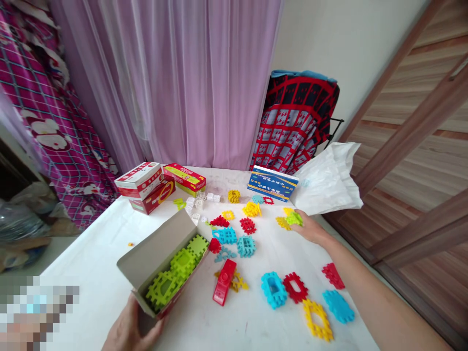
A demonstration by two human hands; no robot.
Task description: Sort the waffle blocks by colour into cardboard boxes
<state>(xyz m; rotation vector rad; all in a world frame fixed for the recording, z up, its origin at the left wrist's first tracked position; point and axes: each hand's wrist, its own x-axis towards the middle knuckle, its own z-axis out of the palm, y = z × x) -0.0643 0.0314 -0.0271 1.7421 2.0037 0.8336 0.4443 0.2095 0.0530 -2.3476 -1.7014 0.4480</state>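
My left hand (127, 327) grips the near end of an open cardboard box (161, 253) that holds several lime-green interlocking blocks (179, 270). My right hand (306, 226) reaches far across the white table (98, 258), fingers closed round a lime-green block (294, 219) next to a yellow block (283, 223). Loose red, blue, yellow and white blocks lie scattered between the hands, among them a red piece (224, 282) and a blue block (273, 289).
Red and white cartons (146, 185) are stacked at the far left of the table, a blue box (272, 184) and a white plastic bag (329, 180) at the far right. A purple curtain and a red-black draped chair (296, 122) stand behind.
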